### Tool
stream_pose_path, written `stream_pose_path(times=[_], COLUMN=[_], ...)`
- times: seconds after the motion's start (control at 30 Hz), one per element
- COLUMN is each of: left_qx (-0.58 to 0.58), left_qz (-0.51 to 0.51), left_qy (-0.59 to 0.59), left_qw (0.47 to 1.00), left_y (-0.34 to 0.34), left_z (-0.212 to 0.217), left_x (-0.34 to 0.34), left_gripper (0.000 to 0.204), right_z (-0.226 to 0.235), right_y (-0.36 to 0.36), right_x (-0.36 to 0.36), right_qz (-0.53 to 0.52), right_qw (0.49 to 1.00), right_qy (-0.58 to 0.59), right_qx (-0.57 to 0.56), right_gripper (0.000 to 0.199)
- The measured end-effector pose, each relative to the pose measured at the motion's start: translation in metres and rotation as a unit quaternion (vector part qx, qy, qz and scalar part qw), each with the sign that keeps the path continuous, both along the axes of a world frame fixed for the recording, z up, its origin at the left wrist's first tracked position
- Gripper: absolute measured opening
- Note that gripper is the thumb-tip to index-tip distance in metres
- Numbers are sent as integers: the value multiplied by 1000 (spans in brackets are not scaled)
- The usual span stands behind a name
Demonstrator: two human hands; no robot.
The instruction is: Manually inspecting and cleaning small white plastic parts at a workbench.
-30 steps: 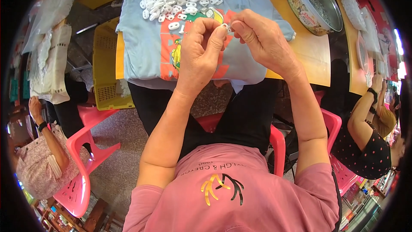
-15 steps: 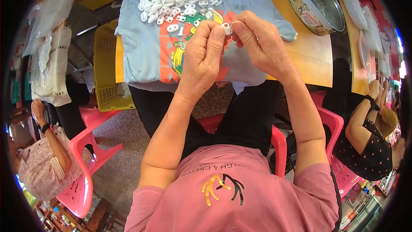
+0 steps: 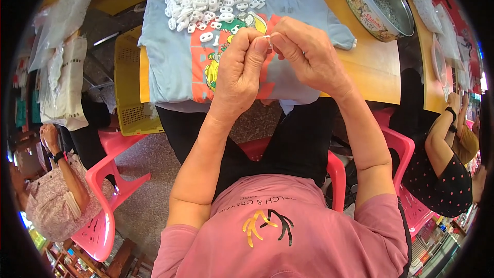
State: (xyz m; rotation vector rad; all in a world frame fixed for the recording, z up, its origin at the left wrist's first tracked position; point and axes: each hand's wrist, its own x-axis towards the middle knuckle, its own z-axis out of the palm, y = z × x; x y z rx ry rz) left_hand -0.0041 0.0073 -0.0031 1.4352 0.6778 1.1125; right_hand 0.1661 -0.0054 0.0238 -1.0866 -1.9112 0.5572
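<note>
A yellow table spans the upper middle of the view, with its near edge just in front of the wearer's lap and bare wood showing at its near right corner. A light blue shirt printed with a red and yellow picture is spread over most of it and hangs over the near edge. Toward the table's far left corner, on this cloth, lies a heap of white plastic pieces, each with two holes; one loose piece and a small T-shaped white part lie just off the heap's near side. Above the cloth, near the table's middle, the left hand pinches a small white piece between thumb and forefinger. The right hand meets it there, thumb and forefinger drawn close together at the piece's other side; whether they grip it I cannot tell. By the table's right edge, at the far end, stands an oval tin holding small shiny bits. Off the left edge, a yellow crate sits low, and beyond it hangs a cream bag. Pink plastic chairs stand on the speckled grey floor. One person in a patterned top sits at left, another in dotted black at right, beside a second yellow table.
</note>
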Motion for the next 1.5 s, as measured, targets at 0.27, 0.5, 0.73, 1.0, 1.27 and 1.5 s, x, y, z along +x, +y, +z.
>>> stream_pose_path(times=[0.27,0.5,0.73,1.0,1.27,1.5], left_qx=[-16,-61,-40,-28,-19,-4], left_qz=[28,1,-14,-16,-17,5], left_qy=[-12,-76,-56,-29,-15,23], left_qw=[999,995,998,999,1000,1000], left_y=[2,1,2,1,1,-1], left_z=[-7,-4,-5,-2,1,6], left_x=[-1,1,-1,-3,-3,-5], left_gripper=[16,20,22,20,18,14], right_z=[-12,7,9,10,-1,2], right_y=[0,-7,-7,-2,0,1], right_x=[-21,-4,2,5,2,-1], right_qz=[-75,-27,-40,5,28,34], right_qw=[994,991,998,997,999,999], right_qy=[-7,47,-27,-78,-2,-30], right_qx=[75,-121,-34,20,-21,-30], right_gripper=[14,25,24,16,17,16])
